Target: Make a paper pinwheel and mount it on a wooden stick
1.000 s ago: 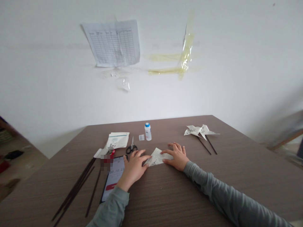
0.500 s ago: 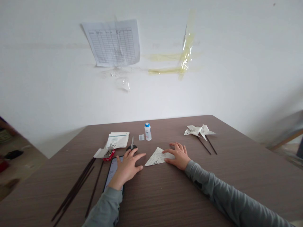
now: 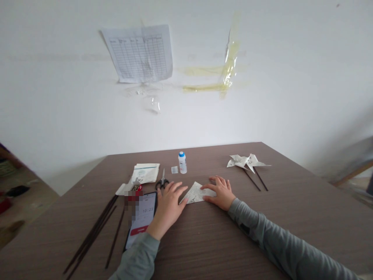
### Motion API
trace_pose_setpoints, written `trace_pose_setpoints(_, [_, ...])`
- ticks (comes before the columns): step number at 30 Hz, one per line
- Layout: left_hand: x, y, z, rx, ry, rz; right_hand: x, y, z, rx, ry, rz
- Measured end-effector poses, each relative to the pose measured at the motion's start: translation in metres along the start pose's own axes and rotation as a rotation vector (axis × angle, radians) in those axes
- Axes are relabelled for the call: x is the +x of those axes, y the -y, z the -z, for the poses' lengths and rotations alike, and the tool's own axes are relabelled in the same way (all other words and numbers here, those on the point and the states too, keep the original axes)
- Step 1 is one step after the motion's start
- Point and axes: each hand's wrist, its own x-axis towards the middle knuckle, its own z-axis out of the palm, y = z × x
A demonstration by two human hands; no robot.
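Note:
A sheet of printed paper folded into a triangle (image 3: 194, 193) lies on the table between my hands. My right hand (image 3: 222, 193) holds its right part, thumb and forefinger bent over it; the corner under the palm is hidden. From the other side, my left hand (image 3: 169, 205) reaches over with fingers spread, its thumb tip at the paper's left corner. Beneath my left wrist is the edge of a phone (image 3: 142, 216) with a lit screen. Black-handled scissors (image 3: 162, 182) lie just beyond my left fingers.
Behind stands a white glue bottle (image 3: 182, 163) with a blue cap, beside a small clear square (image 3: 174, 170). Two paper pinwheels (image 3: 243, 161) on dark sticks lie right. Leftward are stacked paper sheets (image 3: 145, 172), a small red box (image 3: 136, 188) and several dark sticks (image 3: 93, 231).
My left hand has moved right, from over the phone to the paper's left corner, uncovering more of the phone's screen. My right hand and the folded paper have stayed in place.

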Motion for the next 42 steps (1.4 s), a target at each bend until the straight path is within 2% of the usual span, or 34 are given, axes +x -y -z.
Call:
trace_pose_setpoints(4, [0.001, -0.013, -0.017, -0.01, -0.033, -0.018, 0.002, -0.002, -0.001, 0.005, 0.009, 0.002])
trace_pose_setpoints(10, [0.005, -0.016, -0.028, -0.003, -0.032, -0.003, 0.003, 0.001, -0.001, 0.003, 0.033, -0.01])
trace_pose_setpoints(18, [0.005, -0.017, -0.025, 0.004, 0.016, 0.016, -0.003, 0.019, -0.006, -0.002, 0.014, -0.025])
trace_pose_setpoints(25, [0.005, -0.014, -0.024, -0.004, 0.044, 0.012, -0.001, 0.02, -0.001, 0.04, 0.01, -0.065])
trace_pose_setpoints(32, [0.003, -0.019, -0.017, -0.01, 0.061, 0.049, 0.004, 0.011, 0.011, 0.026, 0.086, -0.153])
trace_pose_setpoints(38, [0.002, -0.022, -0.013, -0.004, 0.092, 0.062, 0.007, -0.007, 0.026, 0.023, 0.129, -0.215])
trace_pose_setpoints(42, [0.002, -0.019, -0.014, -0.014, 0.095, 0.051, 0.009, -0.018, 0.028, 0.028, 0.137, -0.215])
